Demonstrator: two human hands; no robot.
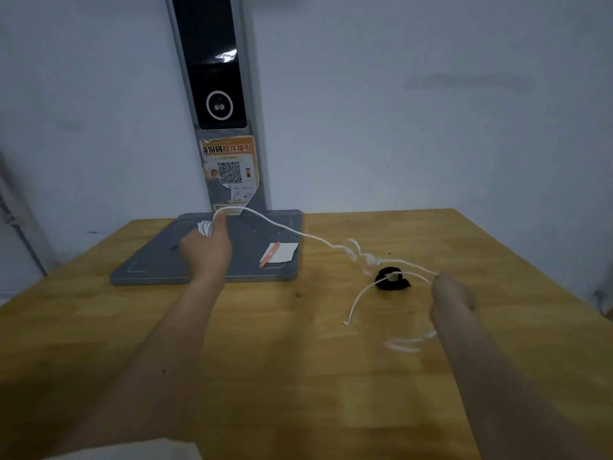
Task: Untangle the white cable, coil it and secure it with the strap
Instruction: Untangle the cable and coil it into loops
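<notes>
from your head camera, your left hand (205, 247) is raised at centre left of the frame, over the grey base plate (159, 260), its fingers curled round a small bunch of loops of the white cable (292, 231). from your thumb the cable arcs up and then slopes down to the right across the plate's far corner, passes through a blurred knotted tangle (366, 258) right of centre, and runs on to your right hand (452, 292) at centre right. that hand holds the line at its far tip, but the fingers are turned away from the camera, so you cannot tell how they close. a loose tail of the cable curves down and left from there, ending on the wooden worktop (298, 376). just below it more cable shows only as a blurred streak.

the black strap (393, 280) lies curled on the worktop under the stretched cable, just left of your right hand.

on the base plate's right part lie a white paper slip (285, 254) and an orange pen (269, 255) across its left edge. a grey post (255, 94) with a dark screen and a torn orange qr sticker (230, 171) rises from the plate at upper centre.
</notes>
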